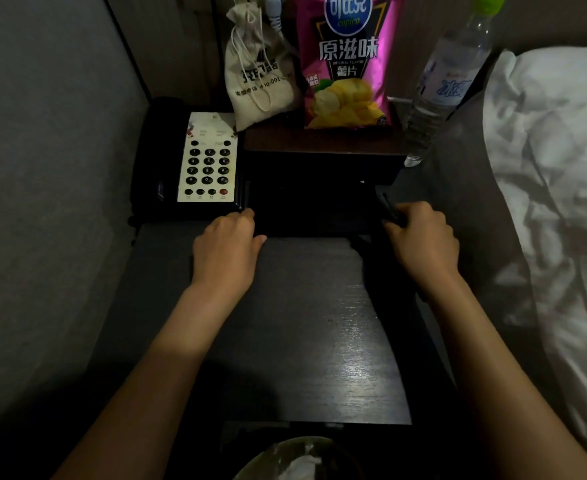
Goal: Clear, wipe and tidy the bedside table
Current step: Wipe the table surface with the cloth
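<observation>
Both hands reach forward over the dark bedside table (pixel 319 323). Left hand (pixel 228 249): knuckles up, fingers curled down at the near edge of a black box-like object (pixel 319 202) in the middle of the table, just beside the telephone; whether it actually grips that edge cannot be told, the fingertips are hidden. Right hand (pixel 423 240): fingers curled round something thin and dark at the box's right side; the object is too dark to identify.

Black telephone (pixel 195 161), far left of the table: pale keypad panel, black number keys, one red key bottom right. Small print above the keys not legible.

On a raised dark surface behind the box:
- Beige drawstring pouch (pixel 260 74), upright, black Chinese print partly folded away; digits "001" readable.
- Pink crisp bag (pixel 349 60), upright, touching the pouch's right side. Reads "copico", "原滋味", "ORIGINAL FLAVOR", "薯片"; picture of yellow crisps below. Top cut off by the frame.
- Clear water bottle (pixel 447 84), green cap, leaning at the right corner; pale blue label, characters blurred.

A pale cable (pixel 274 15) hangs behind the pouch; upper end out of frame.

White bedding (pixel 555 202) lies to the right, grey wall to the left. At bottom centre a round container (pixel 295 459) with something white and crumpled inside, mostly cut off.
</observation>
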Action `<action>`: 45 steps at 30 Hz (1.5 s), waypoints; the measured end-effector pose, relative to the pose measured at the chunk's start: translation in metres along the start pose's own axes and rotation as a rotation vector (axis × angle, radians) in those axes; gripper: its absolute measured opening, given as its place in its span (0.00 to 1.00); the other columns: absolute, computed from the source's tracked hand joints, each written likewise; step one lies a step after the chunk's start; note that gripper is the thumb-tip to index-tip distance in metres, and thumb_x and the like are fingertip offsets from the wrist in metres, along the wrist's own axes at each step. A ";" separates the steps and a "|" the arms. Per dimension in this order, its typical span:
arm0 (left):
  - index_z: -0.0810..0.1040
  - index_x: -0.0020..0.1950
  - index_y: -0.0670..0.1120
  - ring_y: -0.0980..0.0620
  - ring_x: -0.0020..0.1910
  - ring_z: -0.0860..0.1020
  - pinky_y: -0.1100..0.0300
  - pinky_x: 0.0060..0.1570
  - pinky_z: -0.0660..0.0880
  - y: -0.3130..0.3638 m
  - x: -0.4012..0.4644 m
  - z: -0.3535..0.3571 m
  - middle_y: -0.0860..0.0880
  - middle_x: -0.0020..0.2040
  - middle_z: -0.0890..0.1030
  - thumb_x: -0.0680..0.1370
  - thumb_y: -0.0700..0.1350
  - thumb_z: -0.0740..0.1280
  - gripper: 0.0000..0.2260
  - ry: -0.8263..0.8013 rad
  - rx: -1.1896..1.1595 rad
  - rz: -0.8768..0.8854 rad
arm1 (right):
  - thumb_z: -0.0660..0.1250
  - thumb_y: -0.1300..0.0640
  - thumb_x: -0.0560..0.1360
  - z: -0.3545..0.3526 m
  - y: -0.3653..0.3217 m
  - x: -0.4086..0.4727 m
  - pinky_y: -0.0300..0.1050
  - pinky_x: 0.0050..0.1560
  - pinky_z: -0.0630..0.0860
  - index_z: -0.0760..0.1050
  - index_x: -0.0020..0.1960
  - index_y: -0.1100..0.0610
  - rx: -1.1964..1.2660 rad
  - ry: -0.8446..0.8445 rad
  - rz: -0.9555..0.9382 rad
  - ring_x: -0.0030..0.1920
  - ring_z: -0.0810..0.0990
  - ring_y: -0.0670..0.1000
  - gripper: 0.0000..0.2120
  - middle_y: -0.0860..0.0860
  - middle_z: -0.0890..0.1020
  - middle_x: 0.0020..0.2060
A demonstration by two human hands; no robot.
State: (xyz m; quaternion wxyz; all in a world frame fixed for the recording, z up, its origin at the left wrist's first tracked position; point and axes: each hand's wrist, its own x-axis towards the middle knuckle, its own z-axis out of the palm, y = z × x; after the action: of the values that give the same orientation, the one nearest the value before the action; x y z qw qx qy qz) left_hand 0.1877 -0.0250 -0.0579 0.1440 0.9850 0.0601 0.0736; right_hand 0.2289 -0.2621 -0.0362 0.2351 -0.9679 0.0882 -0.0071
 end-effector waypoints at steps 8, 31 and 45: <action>0.66 0.74 0.44 0.44 0.58 0.77 0.52 0.42 0.69 0.001 -0.002 0.002 0.45 0.58 0.79 0.81 0.51 0.62 0.23 -0.013 0.165 0.026 | 0.63 0.51 0.77 -0.017 0.007 0.005 0.55 0.54 0.73 0.78 0.63 0.52 0.124 0.129 0.076 0.57 0.78 0.66 0.16 0.61 0.81 0.55; 0.66 0.74 0.46 0.44 0.52 0.79 0.44 0.49 0.78 -0.002 -0.002 -0.003 0.46 0.49 0.80 0.80 0.49 0.65 0.24 -0.065 -0.076 -0.018 | 0.61 0.50 0.71 -0.009 0.000 0.001 0.48 0.34 0.66 0.71 0.34 0.55 0.604 -0.040 0.089 0.29 0.70 0.51 0.11 0.53 0.72 0.28; 0.76 0.66 0.53 0.54 0.60 0.80 0.57 0.54 0.78 0.040 -0.037 0.000 0.53 0.60 0.82 0.67 0.58 0.75 0.29 -0.463 -1.375 -0.197 | 0.57 0.62 0.81 -0.009 -0.021 -0.046 0.43 0.54 0.79 0.76 0.60 0.65 1.348 -0.749 0.184 0.49 0.84 0.51 0.13 0.58 0.84 0.51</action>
State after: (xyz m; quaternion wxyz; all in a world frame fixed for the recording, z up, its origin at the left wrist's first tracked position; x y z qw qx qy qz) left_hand 0.1547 -0.0677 -0.0509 0.7446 0.6525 0.0567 -0.1287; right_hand 0.1862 -0.2400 -0.0171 0.7869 -0.5426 0.0596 0.2879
